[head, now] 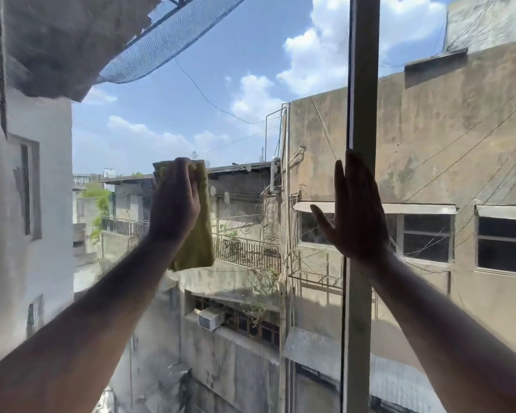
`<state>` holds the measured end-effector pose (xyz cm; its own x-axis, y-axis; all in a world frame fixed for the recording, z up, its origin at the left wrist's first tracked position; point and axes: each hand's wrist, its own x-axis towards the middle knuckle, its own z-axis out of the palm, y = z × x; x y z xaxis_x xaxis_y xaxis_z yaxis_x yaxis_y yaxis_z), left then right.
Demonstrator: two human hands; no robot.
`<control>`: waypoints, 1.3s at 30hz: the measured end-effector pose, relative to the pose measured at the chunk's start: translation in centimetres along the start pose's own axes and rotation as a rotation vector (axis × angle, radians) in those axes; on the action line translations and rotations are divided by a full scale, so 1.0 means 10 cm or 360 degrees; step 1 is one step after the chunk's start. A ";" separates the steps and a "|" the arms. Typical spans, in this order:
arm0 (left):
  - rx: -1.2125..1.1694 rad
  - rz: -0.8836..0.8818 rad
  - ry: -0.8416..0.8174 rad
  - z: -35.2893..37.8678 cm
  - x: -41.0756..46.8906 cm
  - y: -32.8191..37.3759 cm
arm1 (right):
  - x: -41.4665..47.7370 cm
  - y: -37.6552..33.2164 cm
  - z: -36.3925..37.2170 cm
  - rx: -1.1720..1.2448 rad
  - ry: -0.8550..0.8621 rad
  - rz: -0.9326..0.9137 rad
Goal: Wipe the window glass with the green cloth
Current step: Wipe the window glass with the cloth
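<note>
The window glass (245, 84) fills the view left of a vertical frame post. My left hand (175, 201) is raised at mid height and grips the folded green cloth (198, 245), pressing it flat against the pane; the cloth's lower half hangs below my palm. My right hand (355, 210) is flat and open with fingers together and thumb spread. It rests against the frame post (362, 84), holding nothing.
Another pane (459, 144) lies right of the post. Through the glass I see concrete buildings, railings, wires, a dark net at the upper left and blue sky with clouds. Both forearms reach in from the bottom corners.
</note>
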<state>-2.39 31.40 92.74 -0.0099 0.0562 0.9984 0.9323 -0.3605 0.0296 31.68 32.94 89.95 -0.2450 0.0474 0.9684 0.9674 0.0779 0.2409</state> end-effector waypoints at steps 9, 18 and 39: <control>0.0131 0.0055 -0.0180 0.47 -1.19 -0.16 | -0.03 0.02 0.07 0.0000 0.0086 0.0096; 0.0197 -0.0170 -0.0036 0.53 0.46 0.11 | -0.04 0.06 0.14 0.0003 0.0119 0.0116; 0.0281 0.0780 -0.0341 0.65 -0.86 0.20 | -0.03 0.03 0.07 -0.0022 0.0055 0.0128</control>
<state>1.88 36.22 83.85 0.4963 0.1158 0.8604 0.8558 -0.2320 -0.4625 32.00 33.66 89.67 -0.1643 0.0184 0.9862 0.9847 0.0614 0.1629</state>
